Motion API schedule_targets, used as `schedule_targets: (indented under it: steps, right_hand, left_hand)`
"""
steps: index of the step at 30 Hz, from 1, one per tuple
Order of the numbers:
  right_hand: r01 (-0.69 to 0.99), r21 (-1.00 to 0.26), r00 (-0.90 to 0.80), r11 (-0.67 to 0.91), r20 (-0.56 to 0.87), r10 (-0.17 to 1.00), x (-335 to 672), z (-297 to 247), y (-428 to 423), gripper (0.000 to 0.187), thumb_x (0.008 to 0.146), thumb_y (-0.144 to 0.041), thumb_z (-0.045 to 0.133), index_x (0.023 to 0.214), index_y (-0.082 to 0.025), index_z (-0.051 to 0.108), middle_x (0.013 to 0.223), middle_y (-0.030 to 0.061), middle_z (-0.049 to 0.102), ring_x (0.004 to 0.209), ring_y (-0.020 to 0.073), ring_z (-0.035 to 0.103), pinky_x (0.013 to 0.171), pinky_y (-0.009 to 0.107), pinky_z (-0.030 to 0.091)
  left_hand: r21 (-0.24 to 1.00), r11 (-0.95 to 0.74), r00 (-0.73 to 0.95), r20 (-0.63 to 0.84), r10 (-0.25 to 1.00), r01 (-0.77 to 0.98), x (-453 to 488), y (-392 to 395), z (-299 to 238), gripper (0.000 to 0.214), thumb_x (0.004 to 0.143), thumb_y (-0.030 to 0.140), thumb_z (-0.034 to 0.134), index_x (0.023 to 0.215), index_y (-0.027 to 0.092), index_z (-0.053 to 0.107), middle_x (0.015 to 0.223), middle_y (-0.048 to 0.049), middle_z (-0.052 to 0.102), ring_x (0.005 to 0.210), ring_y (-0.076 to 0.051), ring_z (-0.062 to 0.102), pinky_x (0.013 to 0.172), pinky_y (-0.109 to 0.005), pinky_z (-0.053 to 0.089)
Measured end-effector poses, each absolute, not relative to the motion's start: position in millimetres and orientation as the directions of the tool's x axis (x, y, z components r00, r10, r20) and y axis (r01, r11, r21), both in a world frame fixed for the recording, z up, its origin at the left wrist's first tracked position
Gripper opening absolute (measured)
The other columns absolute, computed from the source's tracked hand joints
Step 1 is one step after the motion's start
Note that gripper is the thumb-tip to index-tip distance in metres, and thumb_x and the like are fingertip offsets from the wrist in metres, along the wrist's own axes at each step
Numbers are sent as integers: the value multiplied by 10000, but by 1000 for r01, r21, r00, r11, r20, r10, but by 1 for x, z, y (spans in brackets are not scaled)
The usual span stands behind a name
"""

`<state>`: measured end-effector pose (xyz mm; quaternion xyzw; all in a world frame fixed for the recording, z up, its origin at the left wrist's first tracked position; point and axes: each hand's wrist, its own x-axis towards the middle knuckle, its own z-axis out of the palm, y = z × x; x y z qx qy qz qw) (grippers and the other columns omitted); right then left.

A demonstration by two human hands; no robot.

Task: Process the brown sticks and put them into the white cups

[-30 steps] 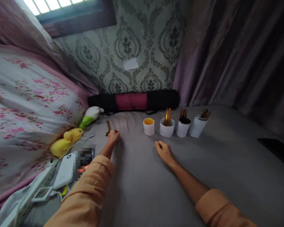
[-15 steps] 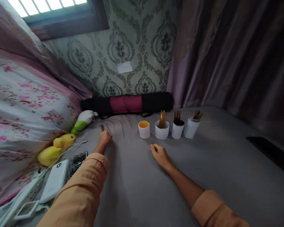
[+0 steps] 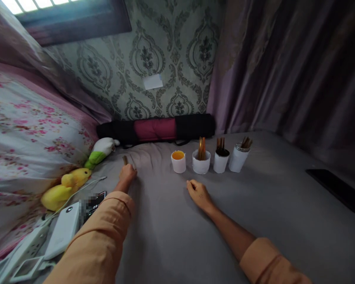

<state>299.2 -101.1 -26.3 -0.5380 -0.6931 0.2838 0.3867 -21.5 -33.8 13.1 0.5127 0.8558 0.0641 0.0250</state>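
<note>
My left hand [image 3: 128, 172] is closed around a small bundle of brown sticks [image 3: 125, 159], whose ends stick up above the fist. It is over the grey sheet, left of the cups. My right hand [image 3: 198, 194] rests on the sheet in front of the cups, its fingers curled together and nothing showing in them. A white cup with an orange inside [image 3: 178, 165] holds no sticks that I can see. Beside it, a wider white cup [image 3: 201, 165] has orange-brown sticks. A dark-lined white cup [image 3: 221, 163] and a leaning white cup [image 3: 239, 161] also contain brown sticks.
A black and maroon rolled bag [image 3: 155, 129] lies along the wall. At left are plush toys [image 3: 79, 177], a phone [image 3: 96, 203], a white power bank [image 3: 63, 228], a power strip [image 3: 32, 246] and cables. A black flat object [image 3: 337, 189] lies far right.
The whole view has shifted slightly, so most things sit a little farther left. Both hands keep nearly the same pose, and the left still grips the sticks.
</note>
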Motion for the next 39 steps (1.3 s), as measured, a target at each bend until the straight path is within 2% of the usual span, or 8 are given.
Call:
schedule_targets:
  steps: [5,20,30,39]
  right_hand:
    - [525,-813,-120,251,222,968,299,-27,-101,363,846,-385,337,614,-172,516,525,-20,484,495,89,397,494,193,276]
    - [536,-811,-111,237,211,971,299,-26,-103,363,842,-393,330,568,-182,437,516,-28,450,499,88,386,496,193,271]
    - [527,-810,-134,255,217,967,301,-27,-101,371,847,-397,331,610,-174,508,534,-19,489,510,91,414,514,194,292]
    - [514,-823,-135,242,201,970,298,-28,-98,371,835,-395,341,609,-169,529,531,-1,507,498,102,416,507,210,300]
  left_hand:
    - [130,468,-473,2,881,874,-22,-31,15,336,748,219,443,976,31,604,1013,-246,592,942,-294,572,725,-326,443]
    - [113,485,-484,-41,874,867,-22,-26,5,324,722,190,423,961,75,609,991,-217,612,928,-277,590,678,-297,453]
    - [124,480,-476,-56,877,869,-23,-26,5,310,733,220,437,944,84,619,1001,-206,616,940,-263,587,704,-288,447]
    - [157,502,-501,-50,864,850,-26,-21,3,336,720,162,453,1007,75,604,1010,-217,611,940,-263,590,719,-297,442]
